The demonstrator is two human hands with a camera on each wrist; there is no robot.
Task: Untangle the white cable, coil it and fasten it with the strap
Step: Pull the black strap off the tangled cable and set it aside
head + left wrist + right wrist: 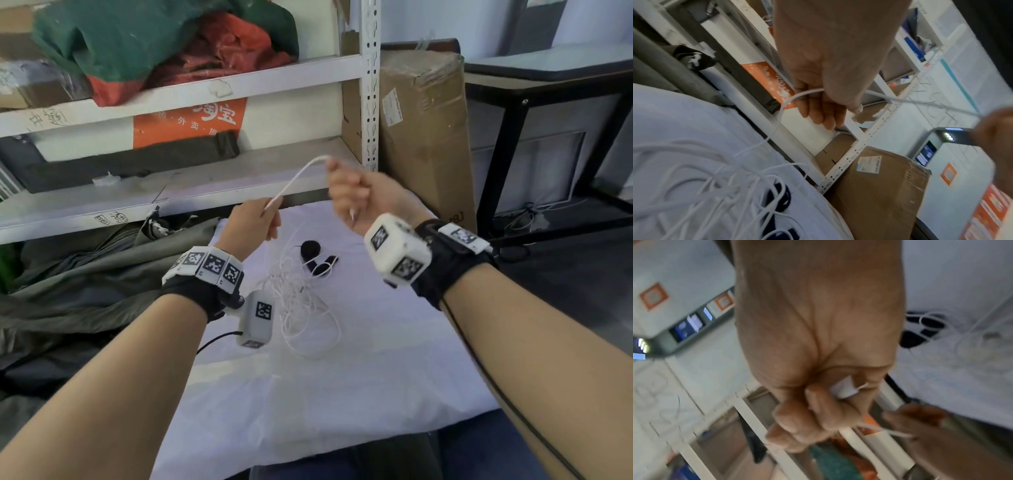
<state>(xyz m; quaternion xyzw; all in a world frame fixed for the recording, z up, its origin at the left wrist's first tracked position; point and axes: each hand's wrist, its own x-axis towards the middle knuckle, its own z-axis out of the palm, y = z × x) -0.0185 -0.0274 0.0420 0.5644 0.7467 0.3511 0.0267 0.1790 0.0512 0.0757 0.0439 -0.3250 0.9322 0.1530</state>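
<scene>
A thin white cable (298, 298) lies in a tangled heap on the white cloth (342, 394); the same heap fills the lower left of the left wrist view (711, 186). One strand rises from it to my left hand (260, 219), which pinches the cable (807, 94). A short stretch runs up and right to my right hand (346, 188), whose fingers are curled round the cable end; its white plug (844, 388) shows in the fist. A black strap (317, 258) lies on the cloth beyond the heap, with cable loops over it.
A white metal shelf rack (371, 85) with boxes and green and red cloth stands behind the cloth. A tall cardboard box (424, 137) leans to the right of it, beside a black table frame (503, 147). Grey fabric (75, 291) lies at left.
</scene>
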